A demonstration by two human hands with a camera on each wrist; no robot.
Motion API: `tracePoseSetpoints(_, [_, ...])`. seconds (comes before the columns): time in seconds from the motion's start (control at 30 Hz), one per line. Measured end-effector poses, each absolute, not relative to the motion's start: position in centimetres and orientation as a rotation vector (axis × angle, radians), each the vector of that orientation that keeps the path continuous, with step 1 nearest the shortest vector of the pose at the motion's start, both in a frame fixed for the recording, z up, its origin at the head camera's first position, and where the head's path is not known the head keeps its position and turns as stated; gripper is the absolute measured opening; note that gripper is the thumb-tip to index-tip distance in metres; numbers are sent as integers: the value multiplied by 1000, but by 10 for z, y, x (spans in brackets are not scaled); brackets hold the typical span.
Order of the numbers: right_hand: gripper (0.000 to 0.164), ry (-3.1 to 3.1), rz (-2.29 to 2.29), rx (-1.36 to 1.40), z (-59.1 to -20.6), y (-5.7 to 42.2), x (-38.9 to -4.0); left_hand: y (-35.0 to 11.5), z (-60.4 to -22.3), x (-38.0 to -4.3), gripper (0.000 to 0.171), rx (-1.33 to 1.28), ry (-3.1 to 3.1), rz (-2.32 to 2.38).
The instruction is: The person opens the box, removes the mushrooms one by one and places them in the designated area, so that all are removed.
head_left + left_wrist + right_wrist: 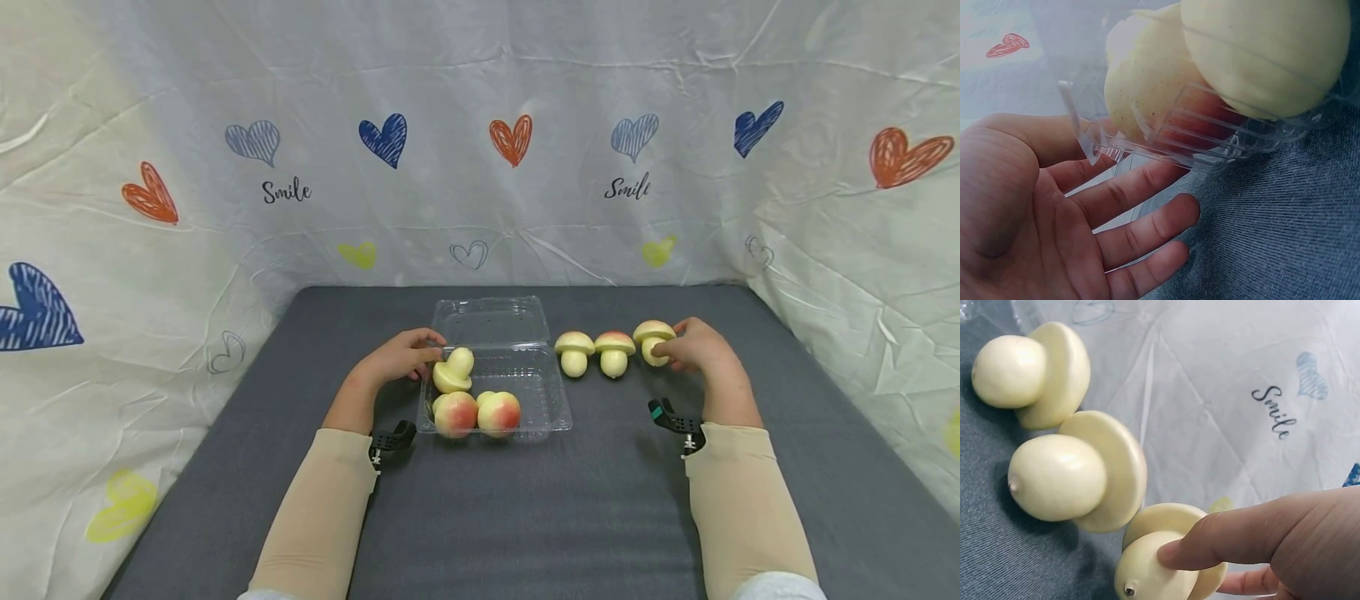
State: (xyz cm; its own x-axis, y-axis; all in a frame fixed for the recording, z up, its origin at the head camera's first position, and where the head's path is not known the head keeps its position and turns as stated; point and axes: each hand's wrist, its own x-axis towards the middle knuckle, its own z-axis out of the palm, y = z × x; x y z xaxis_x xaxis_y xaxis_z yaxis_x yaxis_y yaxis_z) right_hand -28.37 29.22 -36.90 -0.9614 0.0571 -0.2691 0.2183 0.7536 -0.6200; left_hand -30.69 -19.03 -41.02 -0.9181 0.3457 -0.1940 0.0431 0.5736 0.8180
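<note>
My right hand [699,346] pinches the rightmost toy mushroom [654,333], a pale one with a pinkish cap. In the right wrist view the thumb [1210,544] presses its stem, with other fingers partly hidden behind the cap. Two similar mushrooms [574,353] [614,353] stand just left of it. My left hand [397,357] touches the left side of a clear plastic box [543,387], its fingers [1116,190] fairly straight. Inside the box, one mushroom [453,372] leans at the left wall, and two more [455,414] [498,413] lie along the front with reddish caps showing.
The box's hinged lid [491,322] lies folded back behind it. Everything rests on a dark grey cloth-covered table [525,517]. White sheeting [450,75] with printed hearts encloses the back and sides.
</note>
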Motion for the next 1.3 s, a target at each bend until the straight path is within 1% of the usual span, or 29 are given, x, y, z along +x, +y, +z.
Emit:
tracePoseSetpoints(0.17, [63, 2684, -998, 231, -378, 295, -286, -190, -410, -307, 37, 315, 2477, 1275])
tracePoseSetpoints(0.33, [55, 2649, -1025, 230, -379, 294, -285, -191, -412, -308, 37, 318, 2473, 1280])
tracePoseSetpoints(0.57, [66, 2628, -1009, 241, -377, 290, -283, -192, -414, -311, 38, 325, 2476, 1275])
tracePoseSetpoints(0.77, [67, 2630, -992, 228, -377, 291, -282, -191, -414, -311, 37, 318, 2475, 1269])
tracePoseSetpoints(1.03, [89, 2668, -946, 227, -361, 285, -273, -191, -414, -310, 37, 321, 2472, 1271])
tracePoseSetpoints(1.3, [83, 2829, -673, 230, -337, 272, -261, -192, -414, -310, 35, 319, 2477, 1269])
